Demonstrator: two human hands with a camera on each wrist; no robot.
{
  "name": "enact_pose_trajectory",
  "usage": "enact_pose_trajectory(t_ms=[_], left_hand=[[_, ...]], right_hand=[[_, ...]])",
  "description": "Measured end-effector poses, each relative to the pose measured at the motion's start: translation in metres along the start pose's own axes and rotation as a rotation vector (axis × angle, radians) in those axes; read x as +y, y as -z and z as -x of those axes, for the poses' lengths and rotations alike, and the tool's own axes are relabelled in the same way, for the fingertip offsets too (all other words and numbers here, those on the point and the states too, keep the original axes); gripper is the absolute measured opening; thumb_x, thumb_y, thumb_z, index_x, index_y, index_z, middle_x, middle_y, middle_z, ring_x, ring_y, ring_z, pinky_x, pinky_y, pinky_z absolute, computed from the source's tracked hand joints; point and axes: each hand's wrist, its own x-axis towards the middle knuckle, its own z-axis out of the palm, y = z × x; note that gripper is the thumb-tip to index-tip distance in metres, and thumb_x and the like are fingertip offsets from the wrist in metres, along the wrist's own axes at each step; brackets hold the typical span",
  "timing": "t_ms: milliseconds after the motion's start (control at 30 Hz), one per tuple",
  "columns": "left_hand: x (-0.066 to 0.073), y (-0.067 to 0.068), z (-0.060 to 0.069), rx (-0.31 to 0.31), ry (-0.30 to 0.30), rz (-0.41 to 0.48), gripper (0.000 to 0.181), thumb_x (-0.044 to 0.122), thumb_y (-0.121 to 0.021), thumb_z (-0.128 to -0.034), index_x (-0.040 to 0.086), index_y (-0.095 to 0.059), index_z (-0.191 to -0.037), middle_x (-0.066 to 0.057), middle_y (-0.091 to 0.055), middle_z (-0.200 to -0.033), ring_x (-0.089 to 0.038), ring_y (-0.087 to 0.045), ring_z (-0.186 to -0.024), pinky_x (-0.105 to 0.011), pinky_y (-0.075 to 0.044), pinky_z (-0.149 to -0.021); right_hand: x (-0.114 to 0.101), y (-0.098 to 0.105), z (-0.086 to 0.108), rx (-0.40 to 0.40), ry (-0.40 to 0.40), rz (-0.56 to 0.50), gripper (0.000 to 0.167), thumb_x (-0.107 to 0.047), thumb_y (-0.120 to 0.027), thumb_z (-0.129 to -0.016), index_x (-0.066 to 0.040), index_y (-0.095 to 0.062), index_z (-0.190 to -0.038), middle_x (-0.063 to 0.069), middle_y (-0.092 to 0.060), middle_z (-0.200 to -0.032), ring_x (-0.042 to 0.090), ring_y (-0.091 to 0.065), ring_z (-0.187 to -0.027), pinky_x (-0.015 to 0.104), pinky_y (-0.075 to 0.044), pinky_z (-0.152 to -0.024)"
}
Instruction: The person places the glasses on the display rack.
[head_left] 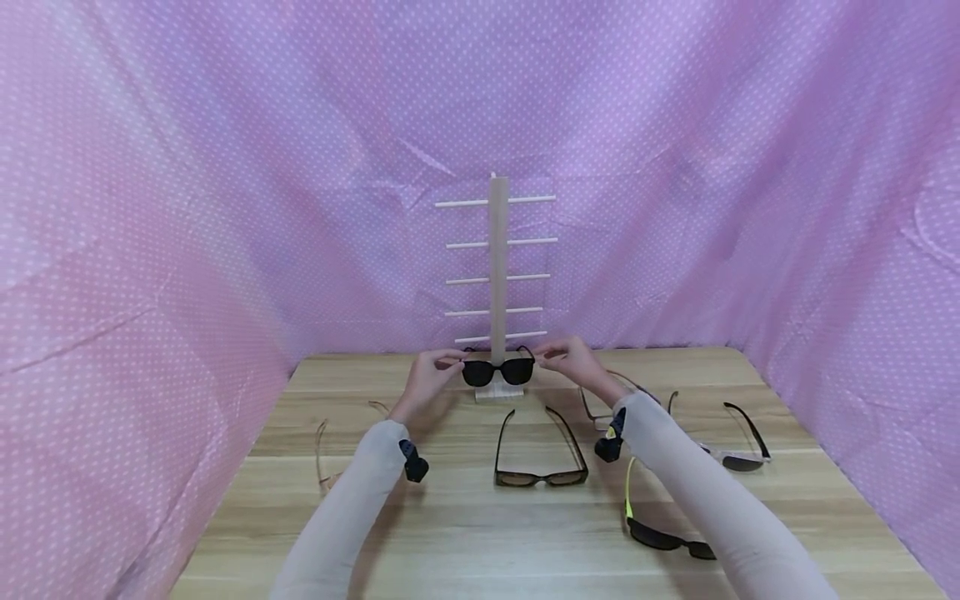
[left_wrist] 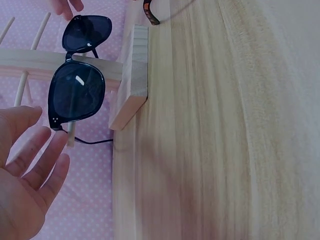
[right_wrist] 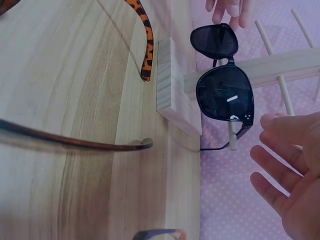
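Black sunglasses hang on the lowest peg of a wooden display stand, lenses facing me. Their temples point back past the post. My left hand is beside the hinge at the left end of the frame. In the left wrist view the fingers of that hand are loosely spread and not curled round the frame; whether a fingertip touches it I cannot tell. At the other end my right hand has relaxed fingers, with a small gap from the sunglasses in the right wrist view.
Tortoiseshell sunglasses lie in front of the stand. Thin-framed glasses are partly behind the left sleeve. Around the right forearm lie yellow-and-black sunglasses, dark-templed sunglasses and brown-rimmed glasses. Bare pegs jut from the post higher up.
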Motion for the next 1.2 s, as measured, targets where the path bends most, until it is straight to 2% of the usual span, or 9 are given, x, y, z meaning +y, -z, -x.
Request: enact_pose_trajectory(t_ms=[133, 300, 400, 633, 800, 867, 1000, 1100, 1200], left_hand=[[-0.002, 0.003, 0.001, 0.009, -0.001, -0.015, 0.019, 0.004, -0.071, -0.0937, 0.001, -0.077, -0.112, -0.018, -0.075, -0.115, -0.030, -0.072, -0.094, -0.027, -0.058, -0.079], [-0.003, 0.008, 0.004, 0.053, 0.002, -0.025, 0.019, 0.004, -0.071, -0.0932, 0.001, -0.077, -0.111, -0.019, -0.077, -0.107, -0.027, -0.072, -0.091, -0.026, -0.057, -0.079], [-0.001, 0.011, 0.006, 0.025, -0.027, -0.029, 0.020, 0.006, -0.072, -0.0941, 0.000, -0.076, -0.113, -0.018, -0.077, -0.104, -0.026, -0.071, -0.090, -0.025, -0.056, -0.080], [0.016, 0.017, 0.024, -0.186, -0.098, -0.012, 0.026, 0.005, -0.071, -0.0949, -0.005, -0.071, -0.119, -0.023, -0.075, -0.102, -0.028, -0.071, -0.091, -0.025, -0.057, -0.081], [0.014, 0.016, 0.036, -0.375, -0.106, 0.003, 0.029, 0.005, -0.068, -0.0965, -0.004, -0.070, -0.124, -0.026, -0.074, -0.108, -0.013, -0.069, -0.092, -0.020, -0.055, -0.081], [0.014, 0.013, 0.042, -0.442, -0.088, 0.018, 0.032, 0.006, -0.068, -0.0973, -0.003, -0.068, -0.128, -0.027, -0.073, -0.108, -0.010, -0.068, -0.093, -0.019, -0.055, -0.081], [0.014, 0.004, 0.051, -0.538, -0.060, 0.043, 0.035, 0.007, -0.067, -0.0975, -0.005, -0.066, -0.130, -0.026, -0.074, -0.109, -0.009, -0.068, -0.095, -0.019, -0.055, -0.084], [0.015, -0.004, 0.056, -0.589, -0.042, 0.048, 0.036, 0.010, -0.070, -0.0966, -0.005, -0.066, -0.128, -0.021, -0.075, -0.110, -0.007, -0.069, -0.096, -0.019, -0.055, -0.086], [0.016, -0.011, 0.060, -0.625, -0.015, 0.054, 0.036, 0.012, -0.071, -0.0959, -0.003, -0.068, -0.128, -0.017, -0.076, -0.112, -0.004, -0.069, -0.097, -0.020, -0.055, -0.087]], right_hand=[[0.002, 0.002, 0.005, -0.015, 0.044, 0.000, 0.025, 0.005, -0.069, -0.092, 0.013, -0.069, -0.116, 0.031, -0.070, -0.118, 0.047, -0.068, -0.108, 0.054, -0.058, -0.092], [-0.001, 0.010, 0.014, -0.034, 0.058, 0.023, 0.028, 0.002, -0.069, -0.093, 0.010, -0.069, -0.120, 0.029, -0.070, -0.120, 0.046, -0.067, -0.109, 0.055, -0.057, -0.092], [-0.004, 0.016, 0.022, -0.048, 0.064, 0.034, 0.029, 0.000, -0.069, -0.094, 0.009, -0.069, -0.122, 0.027, -0.070, -0.122, 0.045, -0.067, -0.110, 0.054, -0.057, -0.092], [-0.005, 0.028, 0.041, -0.112, 0.093, 0.033, 0.031, -0.004, -0.073, -0.092, 0.008, -0.070, -0.121, 0.024, -0.073, -0.118, 0.042, -0.069, -0.106, 0.045, -0.060, -0.090], [-0.005, 0.031, 0.058, -0.208, 0.094, 0.092, 0.029, -0.006, -0.074, -0.093, 0.003, -0.072, -0.120, 0.018, -0.075, -0.116, 0.034, -0.071, -0.104, 0.040, -0.061, -0.087], [-0.002, 0.033, 0.066, -0.246, 0.087, 0.110, 0.029, -0.007, -0.074, -0.093, 0.001, -0.072, -0.121, 0.017, -0.075, -0.116, 0.031, -0.072, -0.103, 0.035, -0.061, -0.086], [0.005, 0.037, 0.078, -0.322, 0.068, 0.081, 0.034, -0.008, -0.075, -0.092, 0.005, -0.069, -0.123, 0.024, -0.071, -0.121, 0.036, -0.071, -0.103, 0.027, -0.059, -0.084], [0.009, 0.039, 0.086, -0.382, 0.075, 0.036, 0.039, -0.009, -0.076, -0.091, 0.011, -0.066, -0.123, 0.031, -0.068, -0.123, 0.044, -0.069, -0.104, 0.031, -0.060, -0.086], [0.013, 0.040, 0.091, -0.424, 0.083, -0.001, 0.042, -0.007, -0.077, -0.090, 0.014, -0.064, -0.124, 0.032, -0.067, -0.122, 0.047, -0.069, -0.104, 0.041, -0.060, -0.089]])
